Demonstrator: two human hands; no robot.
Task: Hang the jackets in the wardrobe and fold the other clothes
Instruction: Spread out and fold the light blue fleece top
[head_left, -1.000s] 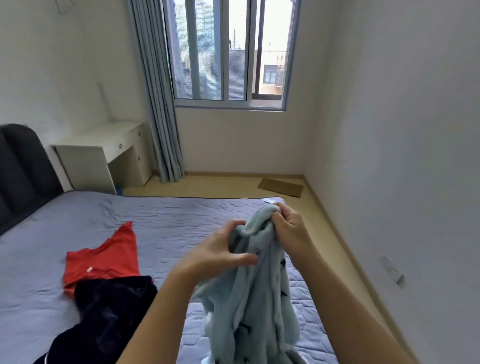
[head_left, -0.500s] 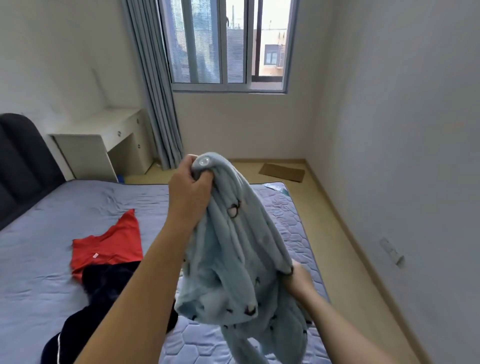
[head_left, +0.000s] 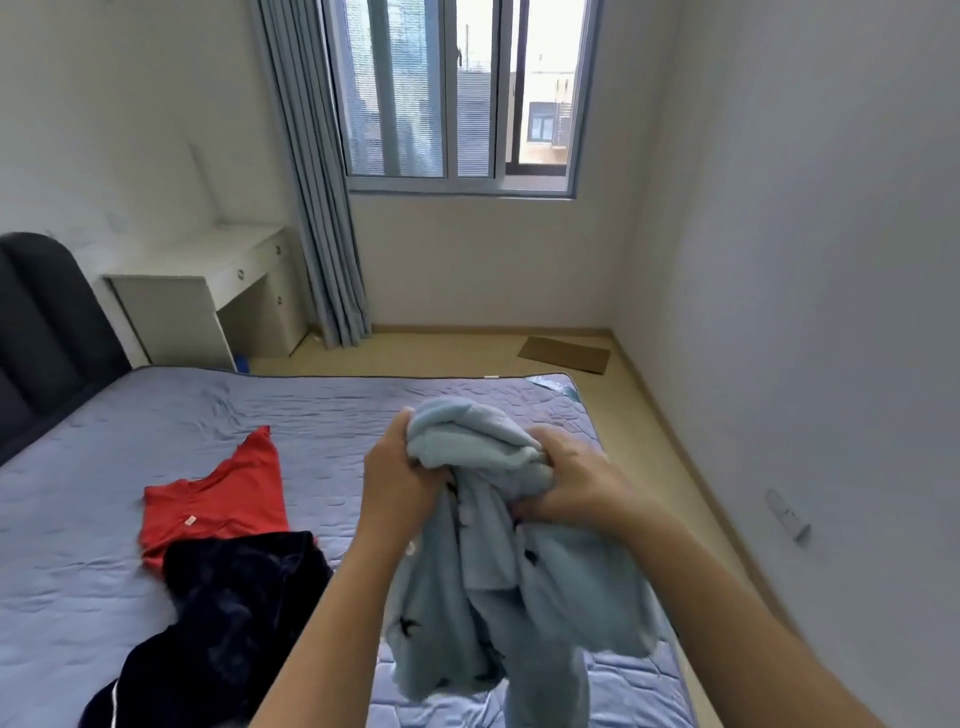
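Pale walls and a window (head_left: 457, 93) close off the room behind a bed with a blue-grey quilted cover (head_left: 156, 415). Above its near right part, the left grip (head_left: 400, 478) and the right grip (head_left: 571, 483) sit close together, both clenched on the bunched top of a light blue fleece garment with small dark stars (head_left: 493, 597). Folded layers bulge up between the two grips, and the rest hangs loose below them, between the forearms. To the left, well apart from the grips, a dark navy plush garment (head_left: 228, 597) lies crumpled on the bed, overlapping the near edge of a red T-shirt (head_left: 218, 499) spread flat. Farther off, a grey-blue curtain (head_left: 317, 182) hangs beside the window, and a brown mat (head_left: 563, 354) lies on the wooden floor (head_left: 649, 426).
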